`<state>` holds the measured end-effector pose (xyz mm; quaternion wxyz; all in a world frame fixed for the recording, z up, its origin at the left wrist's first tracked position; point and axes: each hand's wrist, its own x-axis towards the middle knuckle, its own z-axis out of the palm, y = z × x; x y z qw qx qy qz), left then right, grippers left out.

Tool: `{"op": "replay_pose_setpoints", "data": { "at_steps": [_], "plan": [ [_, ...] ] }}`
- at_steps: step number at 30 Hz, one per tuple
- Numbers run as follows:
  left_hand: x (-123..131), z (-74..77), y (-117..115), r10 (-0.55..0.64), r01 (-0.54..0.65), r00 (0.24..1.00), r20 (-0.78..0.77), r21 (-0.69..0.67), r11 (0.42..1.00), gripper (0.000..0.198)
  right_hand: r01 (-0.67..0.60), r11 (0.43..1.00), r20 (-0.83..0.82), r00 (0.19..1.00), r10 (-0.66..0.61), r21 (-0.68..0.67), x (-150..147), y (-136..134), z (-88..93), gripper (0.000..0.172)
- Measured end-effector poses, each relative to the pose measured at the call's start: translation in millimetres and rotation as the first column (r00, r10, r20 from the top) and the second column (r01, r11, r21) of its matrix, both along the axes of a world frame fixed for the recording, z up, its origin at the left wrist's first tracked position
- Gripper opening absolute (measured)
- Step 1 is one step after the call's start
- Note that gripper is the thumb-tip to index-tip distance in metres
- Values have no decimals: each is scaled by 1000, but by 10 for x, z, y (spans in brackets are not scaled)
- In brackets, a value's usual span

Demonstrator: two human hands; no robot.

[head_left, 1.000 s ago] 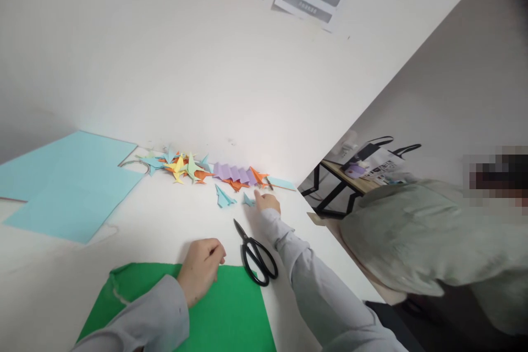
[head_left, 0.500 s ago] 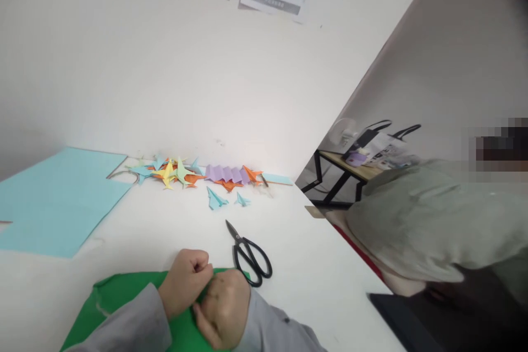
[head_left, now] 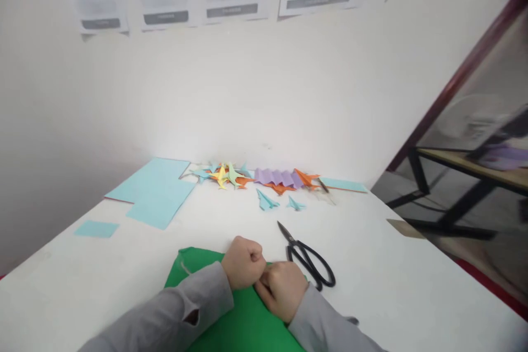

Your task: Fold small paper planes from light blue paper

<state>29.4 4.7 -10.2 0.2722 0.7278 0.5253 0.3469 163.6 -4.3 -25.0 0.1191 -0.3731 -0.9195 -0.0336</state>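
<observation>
A smooth green cloth (head_left: 247, 322) lies at the front of the white table, with a short pale string (head_left: 185, 267) near its upper left corner. My left hand (head_left: 244, 262) is closed in a fist at the cloth's upper edge, thumb tucked in. Right beside it, my right hand (head_left: 284, 289) is also closed at that edge, its fingers curled under. The two fists nearly touch, and what lies inside the fingers is mostly hidden. Black-handled scissors (head_left: 307, 257) rest just beyond my right hand, blades pointing away to the left.
Blue paper sheets (head_left: 160, 198) and a small blue piece (head_left: 97, 229) lie at left. Along the wall sit folded colourful paper figures (head_left: 225, 175), purple pleated paper (head_left: 278, 177) and a blue paper plane (head_left: 267, 201). Another table (head_left: 474, 168) stands beyond the right edge.
My view has swung right to left, so the table appears further right and the other person is out of frame. Both fists stay closed together at the green cloth's edge.
</observation>
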Motion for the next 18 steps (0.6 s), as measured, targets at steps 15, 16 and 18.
{"op": "replay_pose_setpoints", "data": {
  "at_steps": [15,16,18],
  "plan": [
    [-1694,467,371,489,-479,631,-602,194,856,16,49,999,17,999,-49,14,-41,-35,77,35],
    [-1751,457,369,473,-480,601,-645,183,858,17,57,998,28,998,-57,6,-45,-37,92,34],
    [-1825,421,362,469,-498,483,-740,208,842,18,73,997,43,996,-72,-13,-50,-37,115,34]
  ]
}}
